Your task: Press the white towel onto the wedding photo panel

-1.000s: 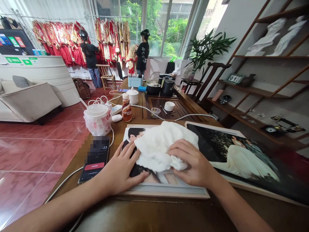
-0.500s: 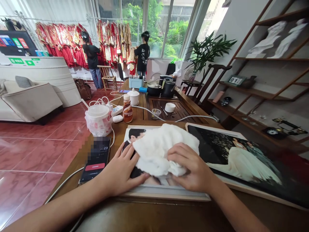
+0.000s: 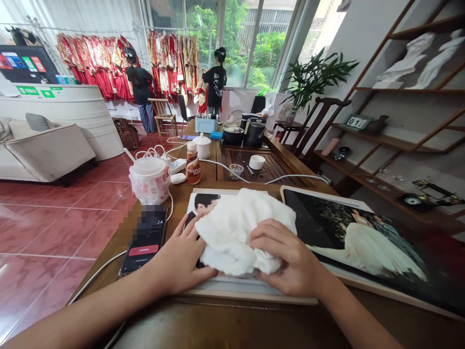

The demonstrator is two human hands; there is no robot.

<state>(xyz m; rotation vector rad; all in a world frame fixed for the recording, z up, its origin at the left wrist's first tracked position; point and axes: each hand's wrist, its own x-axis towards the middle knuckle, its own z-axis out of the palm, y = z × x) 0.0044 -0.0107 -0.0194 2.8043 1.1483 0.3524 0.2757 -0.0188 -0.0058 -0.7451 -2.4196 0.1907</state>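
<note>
A bunched white cloth (image 3: 243, 223) lies over most of a framed photo (image 3: 207, 201) on the wooden table. My right hand (image 3: 285, 254) is closed on the cloth's near right part and presses it to the picture. Spread at the left side of the frame, my left hand (image 3: 187, 257) rests flat, its fingers reaching the cloth's left edge. A dark-haired head shows in the uncovered upper left of the photo; the cloth hides the rest. To the right lies a second framed photo (image 3: 327, 228) with a white gown on a dark ground.
Left of the frame are a phone (image 3: 147, 242) with a cable and a bagged white tub (image 3: 148, 177). Beyond stand a coffee bottle (image 3: 193, 165), a lidded white cup (image 3: 202, 145) and a tea tray (image 3: 276, 169). Two people stand by racks of red garments (image 3: 98, 63).
My right hand and the cloth have shifted slightly toward me and to the left over the picture. The left hand stays almost in place.
</note>
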